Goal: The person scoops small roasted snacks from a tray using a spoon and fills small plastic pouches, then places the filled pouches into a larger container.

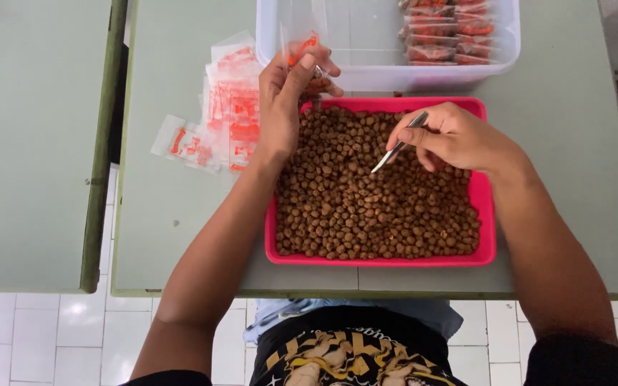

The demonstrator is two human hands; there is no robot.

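Closest to the head camera is the person's dark shirt (pixel 352 357) with a yellow and white print, low in the picture, and both bare forearms go up from it to a pale green table (pixel 180 214). On this table, directly before the person, stands a pink tray (pixel 482 207), shallow and rectangular, filled almost to the rim with small round brown pellets (pixel 366 207).

At the far left corner of the tray is the left hand (pixel 287 93), raised above the pellets. Its fingers are closed around a small clear bag (pixel 300 44) with orange print, and this bag stands upright between the thumb and the other fingers, partly in front of a clear plastic bin (pixel 380 43). I cannot tell if the bag has something inside.

Over the far right part of the tray is the right hand (pixel 452 136). Its fingers are pinched narrow on thin metal tweezers (pixel 398 145), and the tips point down and to the left, just above the pellets or touching them; which one, I cannot tell.

The bin stands behind the tray, touching its far edge or very near it, and in its right end lie filled small bags (pixel 445 32) in a stack. Left of the left hand, a loose pile of flat empty bags (pixel 227 107) with the same orange print lies on the table. A second green table (pixel 30 143) stands to the left, apart from the first by a narrow gap. Below the tables is a white tile floor (pixel 37 336).
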